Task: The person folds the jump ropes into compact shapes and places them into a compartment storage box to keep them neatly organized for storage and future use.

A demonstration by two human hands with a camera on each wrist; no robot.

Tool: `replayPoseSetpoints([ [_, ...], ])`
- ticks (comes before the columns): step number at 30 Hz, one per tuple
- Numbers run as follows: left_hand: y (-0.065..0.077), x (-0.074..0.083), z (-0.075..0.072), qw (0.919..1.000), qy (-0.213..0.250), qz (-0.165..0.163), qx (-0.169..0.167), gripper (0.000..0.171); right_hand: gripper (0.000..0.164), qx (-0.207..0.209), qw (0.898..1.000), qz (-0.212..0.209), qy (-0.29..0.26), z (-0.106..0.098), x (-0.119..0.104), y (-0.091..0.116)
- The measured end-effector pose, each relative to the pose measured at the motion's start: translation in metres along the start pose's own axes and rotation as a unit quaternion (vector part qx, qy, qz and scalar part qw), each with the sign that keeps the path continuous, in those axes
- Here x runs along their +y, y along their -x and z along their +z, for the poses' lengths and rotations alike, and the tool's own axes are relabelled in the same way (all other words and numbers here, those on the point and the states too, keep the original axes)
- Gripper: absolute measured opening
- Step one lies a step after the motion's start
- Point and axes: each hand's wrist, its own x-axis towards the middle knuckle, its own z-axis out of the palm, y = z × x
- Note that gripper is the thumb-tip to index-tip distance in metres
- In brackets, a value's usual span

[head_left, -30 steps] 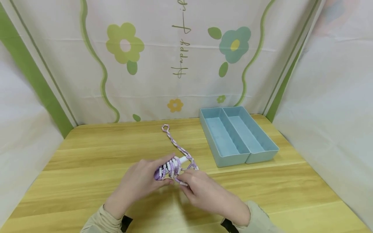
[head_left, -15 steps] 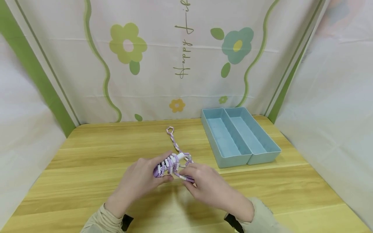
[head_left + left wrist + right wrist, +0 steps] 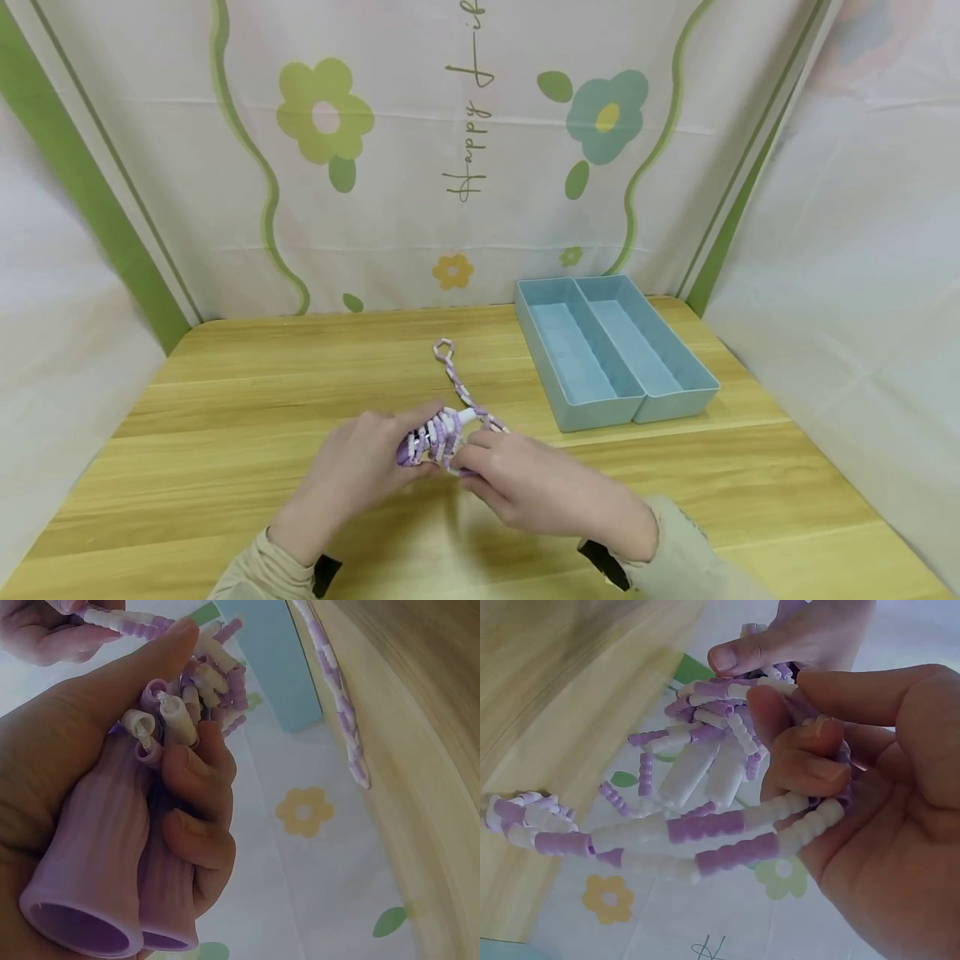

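Note:
A beaded jump rope (image 3: 442, 433), purple and white, is bundled between my hands over the table. My left hand (image 3: 367, 454) grips its two ribbed purple handles (image 3: 97, 847) side by side, their hollow ends facing the left wrist camera. Beaded strands wrap round the bundle beyond my thumb. My right hand (image 3: 525, 483) is close beside the bundle, its curled fingers pinching beaded strands (image 3: 720, 825). Two smooth white tubes (image 3: 690, 774) stick out of the bundle in the right wrist view. A doubled tail (image 3: 459, 387) of the rope trails away across the table, ending in a small loop.
Two light blue bins (image 3: 600, 408) stand side by side at the back right of the wooden table (image 3: 225, 400). A white curtain (image 3: 405, 192) with printed flowers hangs behind the table, and white cloth also hangs at both sides.
My right hand first drew a strand out to the right, then came back in against the bundle. The looped tail has slid nearer to me and slightly right. My left hand stays nearly still.

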Motion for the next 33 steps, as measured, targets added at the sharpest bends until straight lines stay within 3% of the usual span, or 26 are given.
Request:
replayPoseSetpoints([
  [11,0.001,0.0,-0.001,0.9991,0.017,0.034,-0.018,0.067,0.014,0.032,0.997,-0.044,-0.058,-0.009,0.012,-0.006],
  [20,0.0,0.001,-0.002,0.9944,0.034,0.083,-0.055,0.082,0.025,0.057,0.988,-0.061,-0.13,-0.022,0.038,-0.019],
  [26,-0.001,0.001,-0.002,0.9891,0.062,0.114,-0.071,0.073,0.02,0.063,0.971,-0.095,-0.211,-0.023,0.051,-0.023],
  [30,-0.001,0.001,-0.003,0.9858,0.083,0.129,-0.069,0.071,0.007,0.047,0.953,-0.109,-0.278,-0.024,0.058,-0.023],
  [33,0.0,0.002,-0.004,0.9817,0.11,0.135,-0.077,0.07,0.012,0.03,0.939,-0.104,-0.325,-0.025,0.063,-0.022],
])
